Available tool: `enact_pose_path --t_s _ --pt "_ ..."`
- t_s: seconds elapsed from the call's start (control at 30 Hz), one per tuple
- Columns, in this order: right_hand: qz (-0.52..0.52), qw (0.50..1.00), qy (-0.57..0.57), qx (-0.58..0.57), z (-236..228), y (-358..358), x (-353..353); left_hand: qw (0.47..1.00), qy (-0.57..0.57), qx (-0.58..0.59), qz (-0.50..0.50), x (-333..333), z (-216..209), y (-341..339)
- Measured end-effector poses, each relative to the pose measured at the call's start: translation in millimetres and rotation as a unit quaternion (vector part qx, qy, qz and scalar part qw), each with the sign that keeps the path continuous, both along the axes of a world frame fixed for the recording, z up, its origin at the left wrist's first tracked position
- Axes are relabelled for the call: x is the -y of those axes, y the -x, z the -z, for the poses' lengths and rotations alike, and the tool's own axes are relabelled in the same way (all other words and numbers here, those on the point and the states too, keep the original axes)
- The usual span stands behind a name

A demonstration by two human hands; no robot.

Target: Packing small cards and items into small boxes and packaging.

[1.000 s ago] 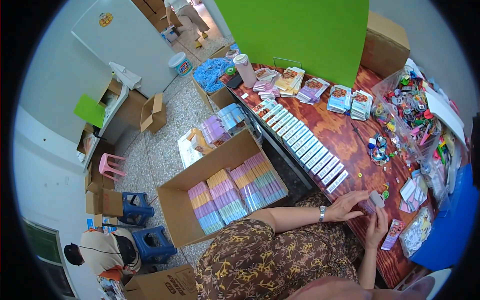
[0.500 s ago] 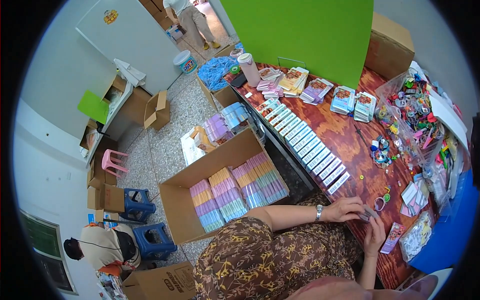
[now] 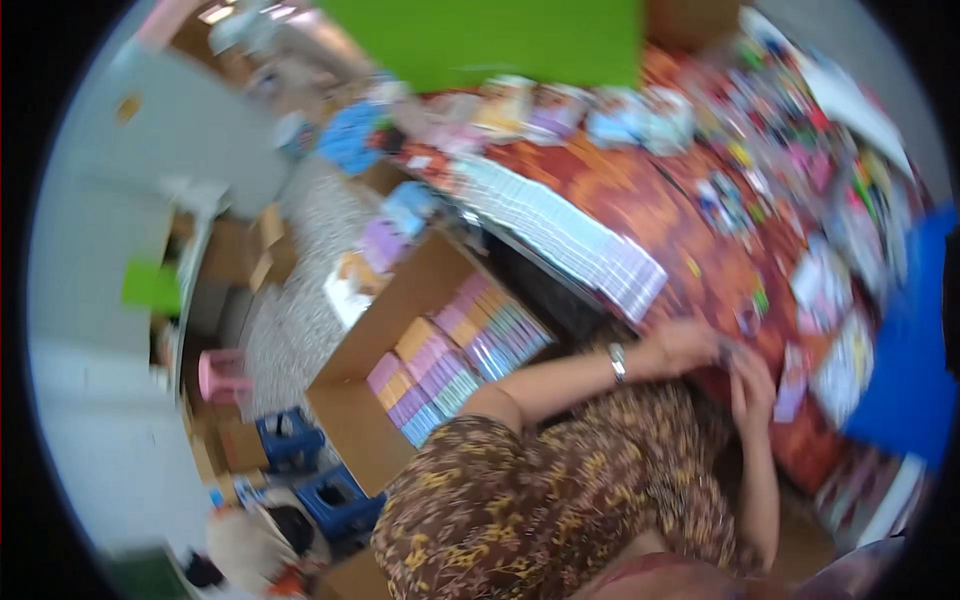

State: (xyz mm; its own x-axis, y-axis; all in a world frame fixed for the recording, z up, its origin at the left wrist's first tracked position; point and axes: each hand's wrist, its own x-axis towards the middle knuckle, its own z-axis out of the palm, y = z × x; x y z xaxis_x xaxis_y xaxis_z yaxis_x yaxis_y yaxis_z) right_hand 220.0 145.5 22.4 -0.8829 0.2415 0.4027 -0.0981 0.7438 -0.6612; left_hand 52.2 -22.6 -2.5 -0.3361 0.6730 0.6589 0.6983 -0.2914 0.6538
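Note:
Both my hands meet at the near edge of the red-brown table [image 3: 600,180], blurred by motion. My left hand [image 3: 688,347], with a silver watch [image 3: 617,362] on its wrist, has its fingers closed at a small grey piece [image 3: 726,350]. My right hand [image 3: 750,388] pinches the same piece from the other side; its exact kind is not clear. Just right of my right hand lies a pink and purple card pack [image 3: 790,388]. Beyond my hands are a small ring-shaped trinket [image 3: 748,320] and a long row of slim white-edged boxes [image 3: 560,225].
Left of the table an open carton [image 3: 345,375] holds stacked pastel boxes. Card stacks [image 3: 560,110] line the table's back by a green panel [image 3: 480,40]. Colourful trinkets [image 3: 780,110] heap at right. Blue stools [image 3: 340,500] and a seated person [image 3: 255,545] are lower left.
The whole view has shifted and blurred, with table items appearing higher and farther left. Both hands stay together at the small grey piece.

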Motion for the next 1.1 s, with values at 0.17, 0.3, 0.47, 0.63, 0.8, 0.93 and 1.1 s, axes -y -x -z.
enact_pose_path --t_s 0.17,0.3,0.47,0.63,0.8,0.93,1.1 --pt "-0.021 0.992 0.106 0.061 -18 22 -12 0.998 0.042 0.046 -0.010 5 -10 14" --pt "-0.023 0.990 0.104 0.088 -28 17 -15 0.998 0.047 0.052 -0.008 0 -5 12" --pt "0.050 0.956 0.252 0.140 -50 23 -6 0.998 0.049 0.031 0.014 1 -6 10" --pt "0.031 0.983 0.128 0.125 -46 29 -7 0.996 0.062 0.061 -0.005 0 -13 6" --pt "-0.058 0.997 0.023 0.052 -41 28 -12 0.983 0.076 0.164 -0.019 3 -6 -2" --pt "-0.093 0.993 0.051 0.055 -53 30 -13 0.995 0.032 0.091 -0.030 0 -5 3" --pt "-0.038 0.990 0.069 0.116 -53 31 -10 0.995 0.024 0.089 -0.026 -1 -5 4"
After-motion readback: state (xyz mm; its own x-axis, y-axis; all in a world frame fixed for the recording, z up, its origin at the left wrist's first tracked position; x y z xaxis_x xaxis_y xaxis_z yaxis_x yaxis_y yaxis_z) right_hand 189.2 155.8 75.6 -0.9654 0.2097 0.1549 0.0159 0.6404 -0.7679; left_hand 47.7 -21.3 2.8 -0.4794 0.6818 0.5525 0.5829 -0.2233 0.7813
